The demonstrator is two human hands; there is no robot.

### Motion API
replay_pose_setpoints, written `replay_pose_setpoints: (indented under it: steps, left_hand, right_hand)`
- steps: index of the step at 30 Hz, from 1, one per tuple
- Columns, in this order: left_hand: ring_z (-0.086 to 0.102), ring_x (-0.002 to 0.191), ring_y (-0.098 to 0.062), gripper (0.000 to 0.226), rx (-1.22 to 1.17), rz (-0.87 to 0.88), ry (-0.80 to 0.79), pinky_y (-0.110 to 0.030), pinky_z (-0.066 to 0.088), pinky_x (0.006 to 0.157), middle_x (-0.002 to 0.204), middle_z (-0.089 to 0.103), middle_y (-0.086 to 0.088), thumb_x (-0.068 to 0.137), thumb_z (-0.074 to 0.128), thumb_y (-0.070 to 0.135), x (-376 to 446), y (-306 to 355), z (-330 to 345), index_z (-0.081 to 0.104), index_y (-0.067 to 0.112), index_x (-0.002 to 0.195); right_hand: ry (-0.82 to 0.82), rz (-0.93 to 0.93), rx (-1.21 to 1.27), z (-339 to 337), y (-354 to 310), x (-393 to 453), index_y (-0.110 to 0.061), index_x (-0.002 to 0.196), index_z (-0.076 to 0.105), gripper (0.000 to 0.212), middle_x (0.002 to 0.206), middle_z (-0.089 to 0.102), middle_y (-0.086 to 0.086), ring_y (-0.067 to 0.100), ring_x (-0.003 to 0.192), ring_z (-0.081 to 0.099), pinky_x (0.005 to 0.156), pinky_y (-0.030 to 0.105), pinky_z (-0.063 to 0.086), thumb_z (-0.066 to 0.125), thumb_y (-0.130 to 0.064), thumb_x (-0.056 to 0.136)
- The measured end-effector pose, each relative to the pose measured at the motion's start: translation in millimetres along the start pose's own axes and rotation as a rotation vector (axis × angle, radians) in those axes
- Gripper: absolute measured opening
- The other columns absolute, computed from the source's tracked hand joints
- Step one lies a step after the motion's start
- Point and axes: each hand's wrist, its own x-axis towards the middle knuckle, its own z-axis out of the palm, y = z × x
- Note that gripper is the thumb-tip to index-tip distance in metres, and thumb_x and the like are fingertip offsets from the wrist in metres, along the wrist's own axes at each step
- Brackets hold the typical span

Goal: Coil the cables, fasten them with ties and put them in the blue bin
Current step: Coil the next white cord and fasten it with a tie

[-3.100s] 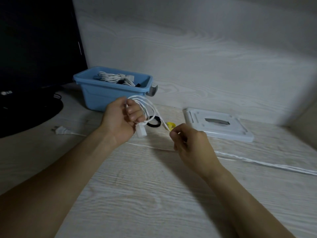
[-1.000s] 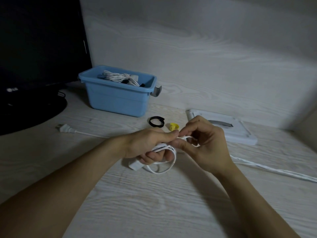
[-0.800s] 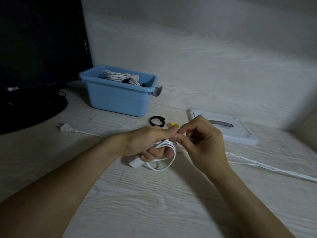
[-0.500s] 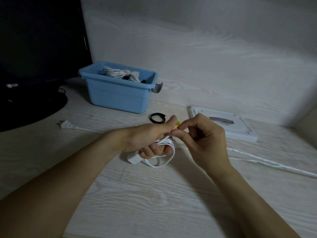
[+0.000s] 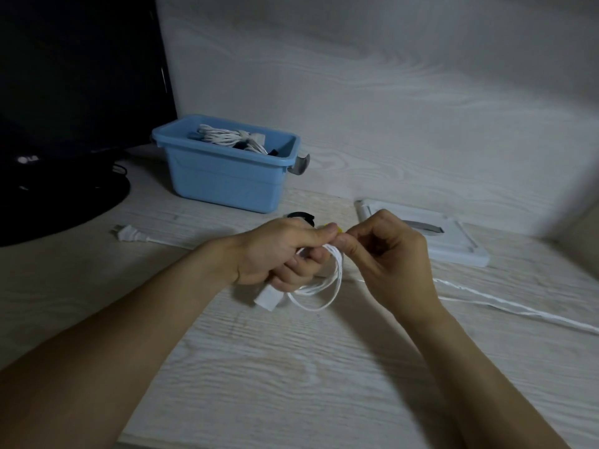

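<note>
My left hand [image 5: 278, 252] grips a small coil of white cable [image 5: 327, 283] just above the desk, with a white block on the cable [image 5: 268, 299] hanging below the fist. My right hand [image 5: 385, 260] pinches the cable at the top of the coil, thumb tip against my left thumb. The rest of the white cable [image 5: 518, 306] trails off to the right across the desk. A black tie [image 5: 301, 216] and a yellow tie [image 5: 334, 227] lie just behind my hands. The blue bin [image 5: 227, 176] stands at the back left with a coiled white cable [image 5: 227, 139] inside.
A white plug [image 5: 128, 233] on a thin cord lies on the desk at the left. A dark monitor [image 5: 71, 76] with a round base fills the far left. A flat white lid [image 5: 453, 241] lies at the right, near the wall. The desk's front edge runs along the bottom.
Three seconds ago the coil was held up near the bin; my hands have brought it down to the desk. In the last second both hands stay together on the coil.
</note>
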Motion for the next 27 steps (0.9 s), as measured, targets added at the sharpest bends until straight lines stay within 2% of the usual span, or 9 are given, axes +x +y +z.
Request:
replay_pose_setpoints:
  steps: [4,7,9,14,17,19,21,23,27]
  left_hand:
    - [0.016,0.034,-0.005,0.045,-0.205,0.06,0.177,-0.02,0.013,0.036,0.044,0.024,0.007,0.096,0.044,0.044,4.3,-0.5,-5.0,0.042,0.021,0.057]
    - [0.017,0.033,-0.006,0.045,-0.459,0.175,0.359,-0.021,0.015,0.034,0.042,0.023,0.009,0.101,0.04,0.034,5.1,3.3,-15.0,0.039,0.021,0.058]
    - [0.017,0.032,-0.006,0.044,-0.647,0.272,0.498,-0.021,0.015,0.034,0.041,0.022,0.009,0.101,0.039,0.03,3.1,6.4,-24.3,0.036,0.022,0.057]
    - [0.015,0.034,-0.009,0.043,-0.978,0.407,0.753,-0.023,0.015,0.038,0.042,0.022,0.009,0.097,0.035,0.034,-2.6,5.8,-48.9,0.031,0.024,0.055]
    - [0.017,0.037,-0.01,0.044,-1.078,0.425,0.751,-0.024,0.016,0.04,0.045,0.024,0.008,0.094,0.036,0.044,-2.0,0.7,-52.7,0.034,0.022,0.055]
    - [0.018,0.039,-0.01,0.044,-1.122,0.464,0.708,-0.024,0.018,0.042,0.048,0.025,0.007,0.092,0.036,0.046,0.3,-0.5,-49.7,0.036,0.02,0.057]
    - [0.025,0.041,-0.011,0.041,-1.175,0.508,0.668,-0.023,0.025,0.045,0.052,0.03,0.005,0.092,0.038,0.044,3.2,1.3,-45.6,0.038,0.017,0.061]
    - [0.036,0.045,-0.015,0.032,-1.177,0.523,0.662,-0.026,0.035,0.052,0.058,0.039,0.0,0.095,0.038,0.034,6.6,3.6,-40.9,0.039,0.016,0.068]
    - [0.052,0.055,-0.016,0.022,-0.896,0.495,0.745,-0.029,0.048,0.06,0.07,0.055,-0.007,0.103,0.037,0.01,16.5,6.0,-26.9,0.045,0.008,0.082]
  right_hand:
    - [-0.052,0.053,-0.093,-7.7,2.1,1.4,-0.029,0.074,0.066,0.018,0.06,0.058,-0.019,0.006,0.053,0.049,0.053,0.013,0.033,0.068,-0.035,0.091]
    - [-0.078,0.101,-0.172,-13.0,5.6,2.1,-0.041,0.077,0.064,0.018,0.066,0.065,-0.013,0.013,0.059,0.057,0.054,0.024,0.042,0.068,-0.033,0.093]
    - [-0.069,0.14,-0.199,-14.7,8.1,2.0,-0.037,0.078,0.066,0.015,0.063,0.065,-0.008,0.014,0.061,0.059,0.057,0.03,0.044,0.068,-0.033,0.093]
    - [-0.078,0.187,-0.196,-11.9,13.3,0.9,-0.027,0.084,0.069,0.012,0.063,0.065,-0.004,0.014,0.059,0.059,0.058,0.032,0.046,0.067,-0.032,0.093]
    - [-0.125,0.186,-0.196,-6.0,14.0,-2.1,-0.018,0.09,0.069,0.009,0.058,0.063,-0.001,0.015,0.055,0.056,0.054,0.025,0.041,0.066,-0.025,0.095]
    - [-0.197,0.203,-0.202,-3.2,13.2,-4.3,-0.015,0.089,0.068,0.011,0.06,0.066,-0.004,0.008,0.056,0.059,0.052,0.013,0.038,0.064,-0.022,0.096]
    - [-0.291,0.199,-0.198,-0.5,12.8,-6.9,-0.015,0.089,0.067,0.012,0.064,0.069,-0.007,0.0,0.058,0.06,0.058,0.007,0.038,0.061,-0.021,0.098]
    - [-0.382,0.167,-0.204,4.1,11.7,-9.7,-0.017,0.092,0.067,0.013,0.067,0.07,-0.009,0.0,0.06,0.061,0.063,0.01,0.042,0.059,-0.023,0.099]
    - [-0.515,0.106,-0.218,13.3,5.7,-15.3,-0.02,0.097,0.066,0.015,0.069,0.069,-0.011,0.007,0.064,0.062,0.066,0.023,0.049,0.055,-0.028,0.101]
